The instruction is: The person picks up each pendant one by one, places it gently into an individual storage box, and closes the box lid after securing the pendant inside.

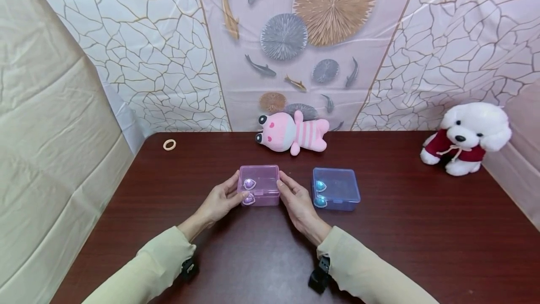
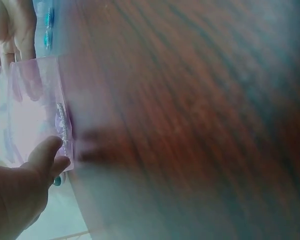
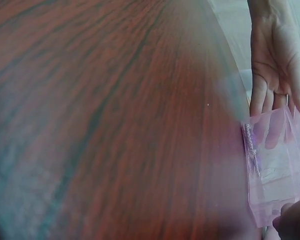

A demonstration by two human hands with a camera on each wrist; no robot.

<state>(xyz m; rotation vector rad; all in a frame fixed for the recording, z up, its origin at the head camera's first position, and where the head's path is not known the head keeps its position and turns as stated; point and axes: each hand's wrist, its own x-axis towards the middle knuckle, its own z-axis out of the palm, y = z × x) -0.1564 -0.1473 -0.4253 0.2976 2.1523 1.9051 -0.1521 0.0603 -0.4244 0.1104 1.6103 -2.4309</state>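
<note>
A clear pink plastic box (image 1: 265, 178) with its lid down sits between both hands on the table. Through its lid and again through its front shows a purple heart-shaped gem (image 1: 249, 184) with a beaded silver rim. My left hand (image 1: 218, 203) holds the box's left side, thumb at the front left corner and fingers farther back. On the opposite side, my right hand (image 1: 300, 205) grips the right wall, its fingers along that edge. Just right of that hand stands a similar blue box (image 1: 339, 186), lid down, with a blue heart-shaped gem (image 1: 320, 186) showing through.
Behind the boxes lies a pink striped plush toy (image 1: 291, 133) on its side. A small wooden ring (image 1: 169, 145) rests at the table's back left corner. A white plush dog (image 1: 468, 137) in a red top sits at the back right. Patterned cloth hangs behind the dark table (image 1: 401, 229).
</note>
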